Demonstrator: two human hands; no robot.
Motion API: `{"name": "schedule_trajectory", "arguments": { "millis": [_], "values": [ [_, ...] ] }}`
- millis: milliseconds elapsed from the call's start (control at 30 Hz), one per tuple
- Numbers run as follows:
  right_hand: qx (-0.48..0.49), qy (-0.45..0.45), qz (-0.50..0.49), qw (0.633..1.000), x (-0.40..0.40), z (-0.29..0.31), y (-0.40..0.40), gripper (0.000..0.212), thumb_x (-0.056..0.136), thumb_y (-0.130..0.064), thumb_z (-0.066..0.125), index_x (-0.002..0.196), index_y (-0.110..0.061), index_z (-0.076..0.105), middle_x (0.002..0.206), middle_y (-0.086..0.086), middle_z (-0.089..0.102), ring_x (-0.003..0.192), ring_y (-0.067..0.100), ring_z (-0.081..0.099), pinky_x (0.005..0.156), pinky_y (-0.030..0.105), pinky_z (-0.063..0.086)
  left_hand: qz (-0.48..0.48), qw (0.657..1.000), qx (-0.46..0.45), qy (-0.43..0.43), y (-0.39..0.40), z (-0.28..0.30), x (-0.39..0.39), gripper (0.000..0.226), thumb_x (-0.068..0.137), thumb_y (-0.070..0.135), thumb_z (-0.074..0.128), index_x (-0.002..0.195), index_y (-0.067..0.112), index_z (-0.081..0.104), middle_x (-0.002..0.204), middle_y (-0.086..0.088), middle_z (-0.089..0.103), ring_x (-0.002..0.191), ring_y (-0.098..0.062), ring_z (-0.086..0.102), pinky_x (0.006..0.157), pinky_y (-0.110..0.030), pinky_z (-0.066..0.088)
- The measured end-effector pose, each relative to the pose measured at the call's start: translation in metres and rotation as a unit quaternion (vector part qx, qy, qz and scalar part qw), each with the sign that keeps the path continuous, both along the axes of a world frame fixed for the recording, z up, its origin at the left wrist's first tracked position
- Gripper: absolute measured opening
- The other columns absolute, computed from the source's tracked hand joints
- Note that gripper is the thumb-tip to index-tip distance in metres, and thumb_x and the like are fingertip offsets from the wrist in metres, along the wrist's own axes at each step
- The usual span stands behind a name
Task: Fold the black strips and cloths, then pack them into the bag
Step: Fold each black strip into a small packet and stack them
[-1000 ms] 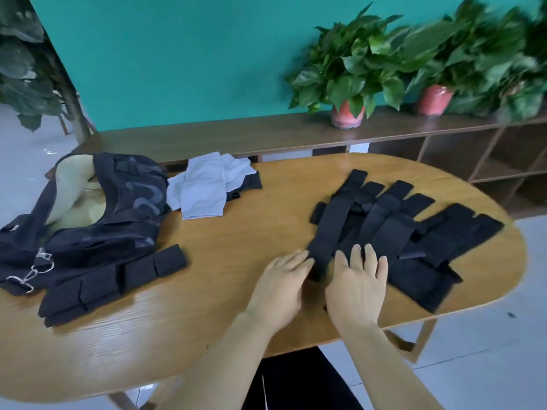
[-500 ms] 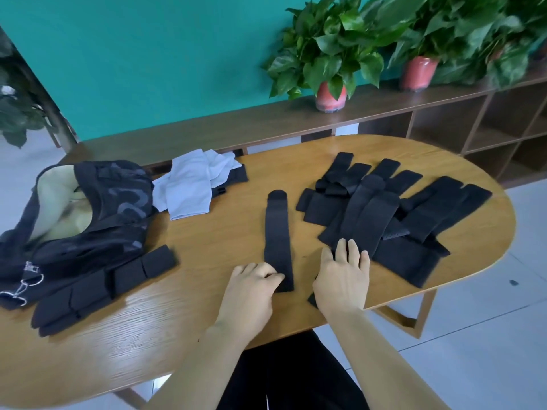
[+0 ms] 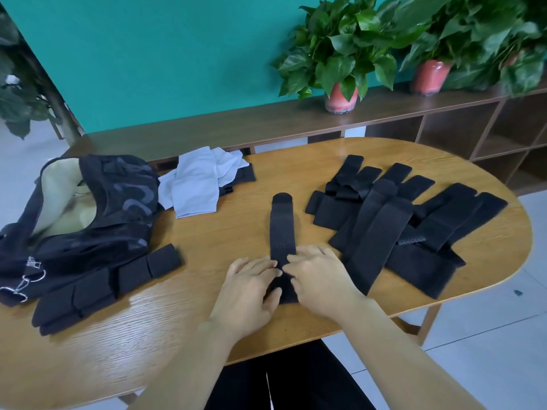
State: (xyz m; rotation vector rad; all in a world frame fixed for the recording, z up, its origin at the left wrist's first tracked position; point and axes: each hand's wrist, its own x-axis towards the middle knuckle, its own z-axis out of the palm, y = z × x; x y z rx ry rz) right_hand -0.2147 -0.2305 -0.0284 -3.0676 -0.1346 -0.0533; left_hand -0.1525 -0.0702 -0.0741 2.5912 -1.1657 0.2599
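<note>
Long black perforated fabric strip (image 3: 282, 232), pulled clear of the black strip pile (image 3: 399, 220), now lies alone; left hand (image 3: 251, 288) and right hand (image 3: 319, 276) pinch its near end, likely starting the fold.

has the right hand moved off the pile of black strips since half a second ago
Yes. The right hand has shifted left, away from the pile of black strips, onto the near end of the single strip, beside the left hand.
</note>
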Motion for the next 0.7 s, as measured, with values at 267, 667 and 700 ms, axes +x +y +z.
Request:
{"name": "schedule_trajectory", "arguments": {
  "millis": [267, 667, 700],
  "values": [
    [-0.046, 0.092, -0.017, 0.995, 0.038, -0.008, 0.011, 0.053, 0.095, -0.016, 0.045, 0.146, -0.02, 0.03, 0.157, 0.003, 0.021, 0.139, 0.026, 0.022, 0.111, 0.04, 0.024, -0.021, 0.999, -0.05, 0.002, 0.017, -0.009, -0.003, 0.033, 0.087, 0.041, 0.047, 0.107, 0.027, 0.069, 0.124, 0.011, 0.064, 0.12, -0.001, 0.054, 0.114, -0.031, 0.016],
    [-0.036, 0.126, -0.056, 0.99, 0.113, -0.01, 0.012, 0.07, 0.093, -0.007, 0.043, 0.153, -0.03, 0.016, 0.161, -0.005, 0.01, 0.138, 0.025, 0.022, 0.109, 0.04, 0.026, -0.012, 0.999, -0.046, -0.003, 0.041, -0.012, -0.005, 0.031, 0.085, 0.037, 0.05, 0.104, 0.026, 0.073, 0.121, 0.012, 0.065, 0.117, -0.002, 0.054, 0.114, -0.037, 0.023],
    [-0.031, 0.131, -0.059, 0.989, 0.116, -0.01, 0.01, 0.071, 0.092, -0.006, 0.042, 0.153, -0.031, 0.014, 0.161, -0.005, 0.008, 0.139, 0.025, 0.021, 0.109, 0.04, 0.025, -0.012, 0.999, -0.04, -0.001, 0.041, -0.011, -0.006, 0.031, 0.085, 0.037, 0.05, 0.104, 0.027, 0.072, 0.121, 0.012, 0.065, 0.118, -0.002, 0.054, 0.114, -0.037, 0.023]
  ]
}}
